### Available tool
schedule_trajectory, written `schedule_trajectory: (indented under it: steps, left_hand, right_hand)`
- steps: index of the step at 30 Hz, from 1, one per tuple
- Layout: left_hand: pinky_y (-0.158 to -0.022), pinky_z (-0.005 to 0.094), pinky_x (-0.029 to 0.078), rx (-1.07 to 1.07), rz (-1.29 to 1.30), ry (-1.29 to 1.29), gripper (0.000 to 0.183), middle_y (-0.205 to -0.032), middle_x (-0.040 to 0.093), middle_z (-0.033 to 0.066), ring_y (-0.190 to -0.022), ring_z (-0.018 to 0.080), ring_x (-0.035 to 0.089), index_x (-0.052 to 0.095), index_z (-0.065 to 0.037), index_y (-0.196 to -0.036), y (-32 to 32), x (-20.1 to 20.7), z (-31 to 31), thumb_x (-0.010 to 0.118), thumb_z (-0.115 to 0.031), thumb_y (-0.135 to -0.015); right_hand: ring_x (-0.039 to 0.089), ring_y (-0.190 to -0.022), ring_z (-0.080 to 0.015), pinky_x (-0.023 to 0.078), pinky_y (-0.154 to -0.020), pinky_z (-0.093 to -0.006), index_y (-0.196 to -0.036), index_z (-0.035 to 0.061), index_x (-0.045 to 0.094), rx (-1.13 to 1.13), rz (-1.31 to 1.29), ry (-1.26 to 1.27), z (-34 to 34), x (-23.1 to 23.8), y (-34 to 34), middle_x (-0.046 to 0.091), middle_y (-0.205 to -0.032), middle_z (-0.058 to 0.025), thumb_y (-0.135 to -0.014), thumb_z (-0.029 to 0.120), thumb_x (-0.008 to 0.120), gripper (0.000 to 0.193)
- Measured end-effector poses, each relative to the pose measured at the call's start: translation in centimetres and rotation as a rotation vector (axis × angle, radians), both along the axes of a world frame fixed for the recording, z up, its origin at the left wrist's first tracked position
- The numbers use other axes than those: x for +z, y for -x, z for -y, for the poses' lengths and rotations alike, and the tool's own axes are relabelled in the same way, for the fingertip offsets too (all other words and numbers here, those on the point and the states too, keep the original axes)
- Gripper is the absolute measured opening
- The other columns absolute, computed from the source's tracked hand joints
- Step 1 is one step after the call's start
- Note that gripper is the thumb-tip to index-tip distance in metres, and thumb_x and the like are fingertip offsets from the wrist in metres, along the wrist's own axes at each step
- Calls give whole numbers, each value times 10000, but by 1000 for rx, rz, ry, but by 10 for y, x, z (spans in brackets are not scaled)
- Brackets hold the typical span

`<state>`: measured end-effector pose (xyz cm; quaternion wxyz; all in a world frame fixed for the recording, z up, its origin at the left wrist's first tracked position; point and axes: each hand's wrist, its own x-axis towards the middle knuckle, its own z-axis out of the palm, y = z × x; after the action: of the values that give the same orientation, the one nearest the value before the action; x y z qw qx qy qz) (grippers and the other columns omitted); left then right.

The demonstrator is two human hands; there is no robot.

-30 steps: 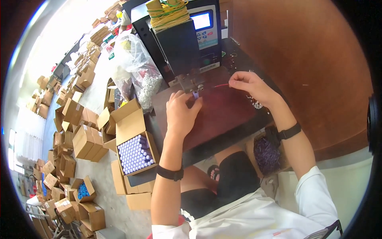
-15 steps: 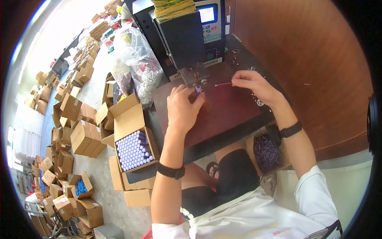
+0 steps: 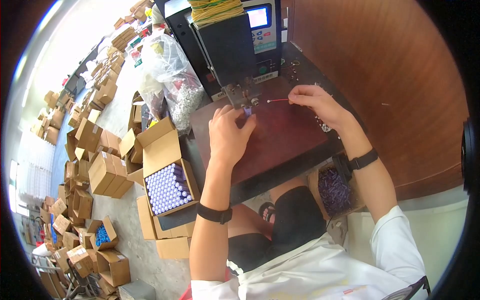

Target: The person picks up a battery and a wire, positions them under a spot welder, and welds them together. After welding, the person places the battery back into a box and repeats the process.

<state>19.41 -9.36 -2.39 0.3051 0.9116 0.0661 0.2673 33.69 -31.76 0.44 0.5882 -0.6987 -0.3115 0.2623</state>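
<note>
Between the thumb and fingers of my left hand point(image 3: 230, 131) is a purple cylindrical battery cell point(image 3: 248, 112), held right below the electrode tips point(image 3: 246, 98) of a black spot-welding machine point(image 3: 227, 55). Whether the cell touches the tips I cannot tell. My right hand point(image 3: 316, 102) pinches a thin red wire point(image 3: 280, 100), whose pale metal end points left toward the electrodes, a short gap from the cell. Both hands are over a dark reddish-brown board point(image 3: 280, 135) on the table.
An open carton point(image 3: 190, 200) of upright purple cells stands left of my left forearm. Behind it is a clear bag point(image 3: 185, 100) of small white pieces. Yellow-green wires point(image 3: 217, 11) lie on the machine. Near my right knee is a box of purple cells point(image 3: 334, 192). A wooden panel point(image 3: 390, 95) rises at right.
My right hand has shifted slightly left, bringing the red wire's end closer to the electrodes. My left hand has barely moved, still holding the battery cell.
</note>
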Motion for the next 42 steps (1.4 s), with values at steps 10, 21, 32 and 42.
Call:
schedule_trajectory:
  steps: [10,21,32,42]
  left_hand:
    - [-838,442,455,5,2,-1,281,-929,666,104,-976,317,614,749,7,-950,0,-1,0,748,-255,-848]
    - [-827,444,453,5,10,7,278,-929,665,107,-976,319,615,753,3,-946,-1,-2,-1,749,-256,-845]
    - [-839,469,485,-3,56,-41,291,-930,691,150,-960,356,629,732,28,-912,-2,1,-2,764,-250,-832]
    - [-752,354,548,13,-11,377,279,-850,733,163,-804,236,721,645,34,-900,11,14,6,780,-181,-784]
  right_hand:
    - [537,-891,-51,387,-766,-231,-964,55,698,-3,39,39,2,-2,-3,628,-920,34,-977,270,640,223]
    - [512,-814,-42,353,-693,-230,-954,54,704,-23,44,42,-1,-3,-2,613,-866,47,-959,273,656,223]
    - [522,-846,-42,375,-725,-229,-976,59,706,-32,50,24,2,2,4,622,-904,52,-970,283,660,228]
    - [599,-962,-80,482,-881,-267,-1060,4,700,-135,235,-34,-1,-3,24,681,-992,6,-1013,223,664,227]
